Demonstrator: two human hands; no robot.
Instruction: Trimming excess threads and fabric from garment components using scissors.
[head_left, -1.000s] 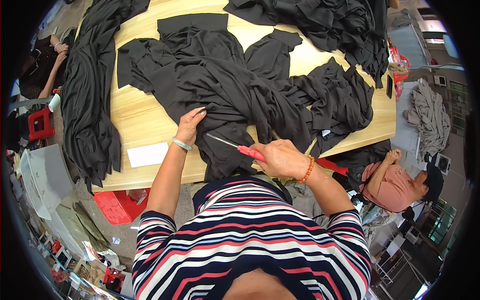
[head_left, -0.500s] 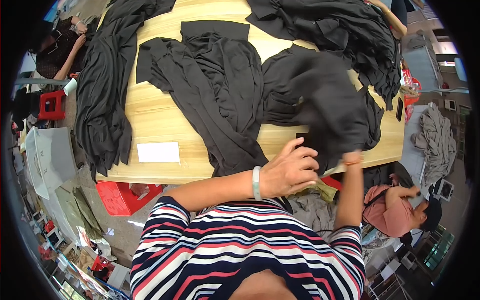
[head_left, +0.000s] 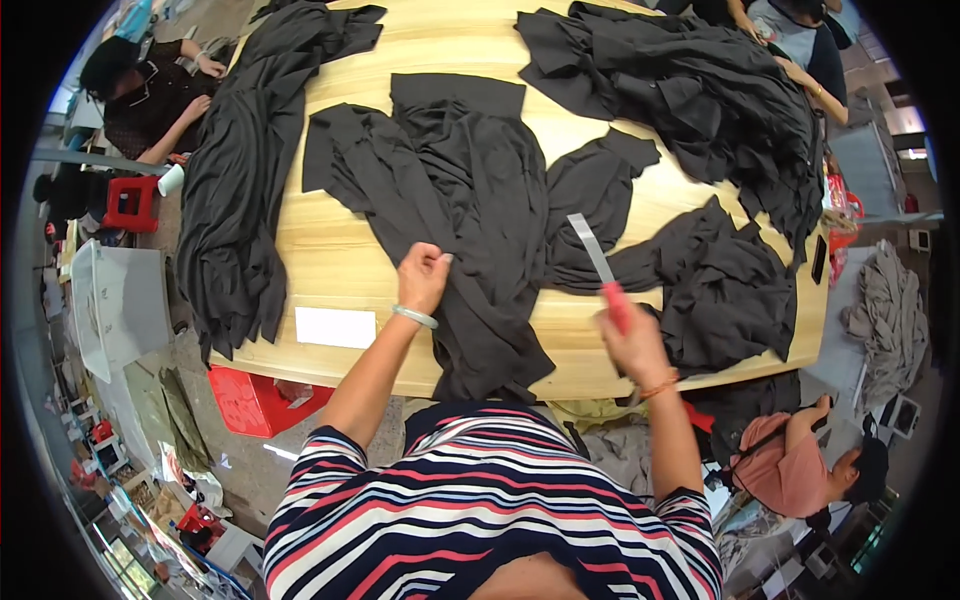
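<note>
Both hands have come apart since the earlier frame, when they worked close together at the bench's near edge. Beneath them spreads a pale wooden bench (head_left: pixel 340 250), covered in black fabric pieces. One long black garment (head_left: pixel 470 220) runs from beyond the left hand (head_left: pixel 423 278) to the near edge; that hand is closed, pinching its cloth. Another dark heap (head_left: pixel 680 90) lies far beyond the right hand (head_left: pixel 630 345), which grips red-handled scissors (head_left: pixel 600 265), blades pointing away. A white paper slip (head_left: pixel 335 327) sits left of the left hand. Around the bench, people sit on a cluttered workshop floor beside a red crate (head_left: pixel 245 400).
</note>
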